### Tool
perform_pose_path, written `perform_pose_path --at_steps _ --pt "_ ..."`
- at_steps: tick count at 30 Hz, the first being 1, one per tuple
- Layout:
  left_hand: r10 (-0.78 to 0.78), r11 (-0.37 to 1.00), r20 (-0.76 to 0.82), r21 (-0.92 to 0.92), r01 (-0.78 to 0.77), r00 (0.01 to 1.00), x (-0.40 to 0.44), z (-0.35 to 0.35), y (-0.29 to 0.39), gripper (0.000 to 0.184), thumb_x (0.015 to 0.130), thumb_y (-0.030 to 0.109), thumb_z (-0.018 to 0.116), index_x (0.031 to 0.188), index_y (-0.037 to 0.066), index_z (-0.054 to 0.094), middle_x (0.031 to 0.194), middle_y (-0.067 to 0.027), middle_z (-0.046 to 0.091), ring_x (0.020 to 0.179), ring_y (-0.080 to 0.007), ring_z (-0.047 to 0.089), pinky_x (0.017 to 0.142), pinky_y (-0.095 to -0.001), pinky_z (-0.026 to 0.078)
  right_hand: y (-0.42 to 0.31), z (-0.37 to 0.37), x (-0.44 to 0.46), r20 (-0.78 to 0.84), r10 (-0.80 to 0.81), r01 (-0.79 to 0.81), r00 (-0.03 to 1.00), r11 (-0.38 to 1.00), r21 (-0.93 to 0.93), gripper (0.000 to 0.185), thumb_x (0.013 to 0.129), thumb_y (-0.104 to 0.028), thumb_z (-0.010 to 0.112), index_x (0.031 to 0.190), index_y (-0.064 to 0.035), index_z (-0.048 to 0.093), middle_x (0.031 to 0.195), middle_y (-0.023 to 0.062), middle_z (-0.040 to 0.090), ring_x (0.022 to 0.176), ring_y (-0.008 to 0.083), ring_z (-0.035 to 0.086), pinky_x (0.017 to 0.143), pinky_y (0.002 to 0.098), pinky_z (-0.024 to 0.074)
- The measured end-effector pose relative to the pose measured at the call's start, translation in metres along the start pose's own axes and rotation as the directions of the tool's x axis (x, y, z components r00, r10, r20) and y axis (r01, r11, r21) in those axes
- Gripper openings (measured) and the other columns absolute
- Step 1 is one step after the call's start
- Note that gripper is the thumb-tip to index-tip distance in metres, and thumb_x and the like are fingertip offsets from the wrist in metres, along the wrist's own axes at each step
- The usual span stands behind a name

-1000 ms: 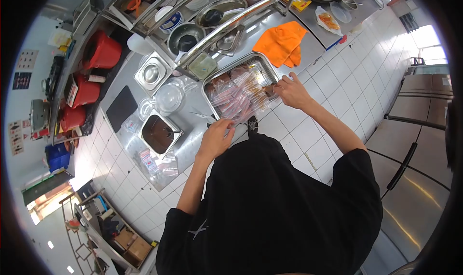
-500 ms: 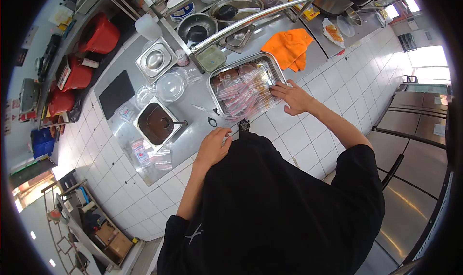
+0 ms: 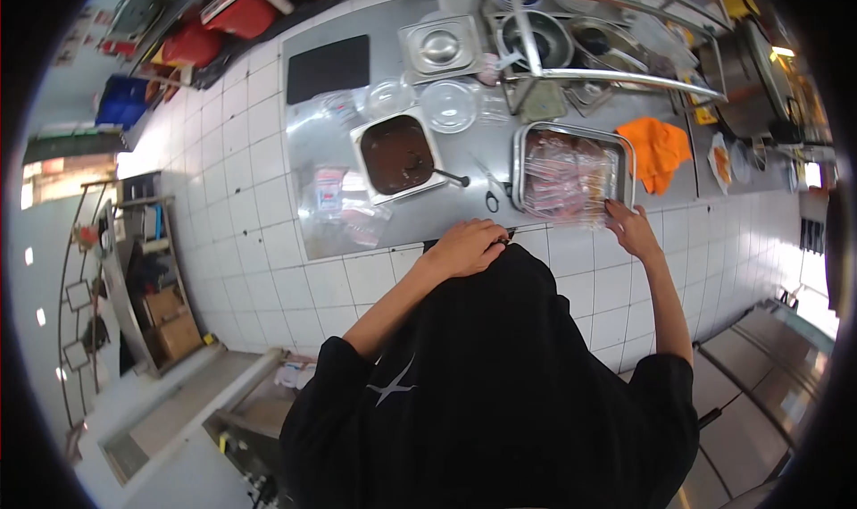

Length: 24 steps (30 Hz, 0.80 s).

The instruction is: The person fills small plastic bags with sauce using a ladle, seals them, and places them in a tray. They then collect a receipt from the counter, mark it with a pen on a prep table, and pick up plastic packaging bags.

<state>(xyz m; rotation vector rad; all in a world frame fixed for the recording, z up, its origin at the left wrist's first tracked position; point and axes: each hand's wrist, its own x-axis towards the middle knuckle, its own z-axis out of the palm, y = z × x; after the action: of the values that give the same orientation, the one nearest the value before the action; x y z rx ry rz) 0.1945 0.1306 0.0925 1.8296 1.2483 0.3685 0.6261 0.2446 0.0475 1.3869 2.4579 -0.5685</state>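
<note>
My right hand (image 3: 631, 230) reaches to the near right corner of a metal tray (image 3: 628, 152), fingers apart, fingertips touching the edge of the clear plastic packets (image 3: 571, 174) in it. The packets hold pinkish and orange-brown contents and overhang the front rim. My left hand (image 3: 469, 248) is at the front of my black shirt by the table edge, fingers curled together; whatever they hold, if anything, is hidden. Black-handled scissors (image 3: 493, 200) lie on the steel table (image 3: 357, 232) between the tray and a square metal container (image 3: 355, 143) of dark brown sauce with a ladle handle (image 3: 453, 179).
Plastic packets (image 3: 332, 192) lie at the table's left front. Behind are a black board (image 3: 328, 69), clear round lids (image 3: 448, 105) and a metal pan (image 3: 439, 49). An orange cloth (image 3: 656, 152) is right of the tray. A metal rack (image 3: 616, 84) crosses above the back.
My view has turned and shifted, so the table and tray appear rotated. My right hand stays at the tray's corner. My left hand stays near my waist, fingers more curled.
</note>
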Motion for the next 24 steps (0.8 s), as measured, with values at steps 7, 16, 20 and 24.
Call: perform_pose_path --at_steps 7,16,20,24 --pt "-0.603 0.786 -0.154 0.055 0.616 0.783 -0.067 -0.027 -0.103 0.021 0.093 0.027 0.065 0.102 0.008 0.07 0.108 -0.0134 0.069 0.109 -0.0346 0.064 0.093 -0.0497 0.05 -0.028 0.001 0.003 -0.005 0.162 -0.162 0.987 0.987 -0.003 0.036 0.104 -0.021 0.053 0.138 -0.0075 0.055 0.141 0.0133 0.061 0.129 0.0268 0.058 0.109 0.0573 0.0385" --pt "-0.18 0.824 -0.688 0.285 0.49 0.703 -0.166 -0.015 -0.211 0.034 0.08 0.019 0.08 0.114 0.022 0.074 0.11 -0.0046 0.059 0.107 -0.0278 0.053 0.089 -0.0472 0.037 -0.141 -0.076 0.013 -0.249 0.265 -0.278 0.932 0.961 -0.017 0.039 0.101 -0.025 0.06 0.134 -0.0041 0.06 0.124 0.0152 0.07 0.11 0.0321 0.069 0.1 0.0454 0.0471" --pt "-0.05 0.878 -0.72 0.299 0.374 0.692 -0.169 -0.008 -0.243 0.029 0.081 0.021 0.079 0.109 0.022 0.073 0.11 -0.0045 0.059 0.107 -0.0276 0.054 0.089 -0.0465 0.036 -0.236 -0.111 0.044 -0.414 0.06 0.094 0.908 0.935 0.341 0.033 0.1 -0.019 0.062 0.129 -0.0037 0.065 0.12 0.0147 0.071 0.11 0.0291 0.069 0.096 0.0375 0.0503" --pt "-0.041 0.901 -0.723 0.272 0.339 0.689 -0.163 -0.018 -0.257 0.022 0.082 0.022 0.079 0.103 0.022 0.073 0.113 -0.0032 0.06 0.109 -0.0271 0.053 0.09 -0.0471 0.035 -0.349 -0.11 0.07 -0.331 -0.202 0.348 0.922 0.808 0.476 0.026 0.098 -0.016 0.065 0.121 -0.0068 0.069 0.114 0.0125 0.073 0.108 0.0291 0.069 0.095 0.0393 0.051"
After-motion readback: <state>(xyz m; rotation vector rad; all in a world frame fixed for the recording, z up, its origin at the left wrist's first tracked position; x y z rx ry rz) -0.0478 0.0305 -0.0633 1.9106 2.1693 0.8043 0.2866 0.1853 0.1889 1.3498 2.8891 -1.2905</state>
